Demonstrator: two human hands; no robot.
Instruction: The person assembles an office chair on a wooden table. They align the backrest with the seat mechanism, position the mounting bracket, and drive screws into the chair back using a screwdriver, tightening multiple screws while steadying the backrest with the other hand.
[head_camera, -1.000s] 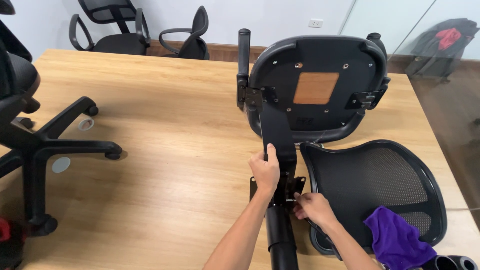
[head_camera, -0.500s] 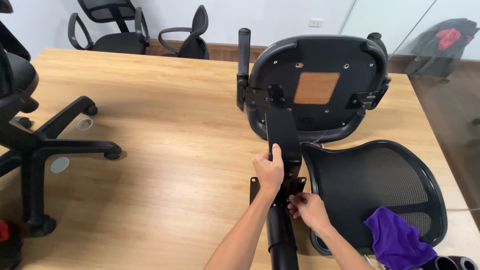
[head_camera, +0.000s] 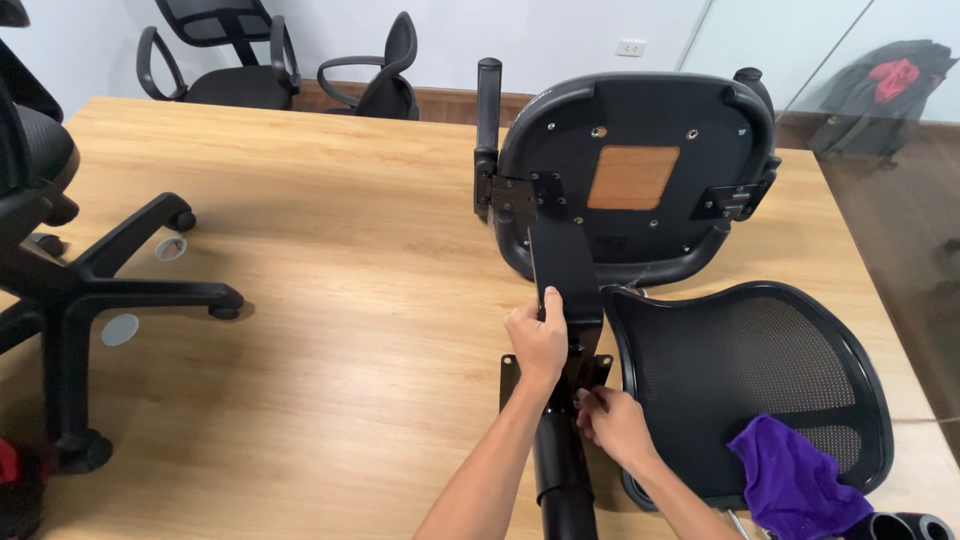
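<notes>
A: Item one: left hand (head_camera: 537, 343), curled tight around the black bracket arm (head_camera: 562, 262), just below the upturned seat pan (head_camera: 640, 175).

B: Noted. Bracket arm bolted at its far end to the underside of the seat pan, running down toward the gas cylinder (head_camera: 562, 470).

A: Item two: right hand (head_camera: 612, 425), fingers pinched narrow at the mounting plate (head_camera: 560, 378), just below the seat pan and at the top of the gas cylinder. Possibly nipping a small fastener; too hidden by the knuckles to tell.

B: Item three: mesh backrest (head_camera: 750, 385), lying flat, below and right of the seat pan, its edge touching the bracket arm's side.

A: Risks. Any small part between those fingertips likely to drop and roll off across the wooden table (head_camera: 330, 300) if the pinch slips. Bracket arm liable to swing or twist if the left grip slackens, straining the bolts at the seat pan. Fingers near the plate's edges open to a nip.

B: Containers: no proper one seen. Closest is the dished mesh backrest, holding a purple cloth (head_camera: 790, 480) at its near end, well below the seat pan.

A: Surrounding stock: star base with casters (head_camera: 100, 300), far left of the seat pan; two assembled chairs (head_camera: 290, 60) beyond the table.
</notes>
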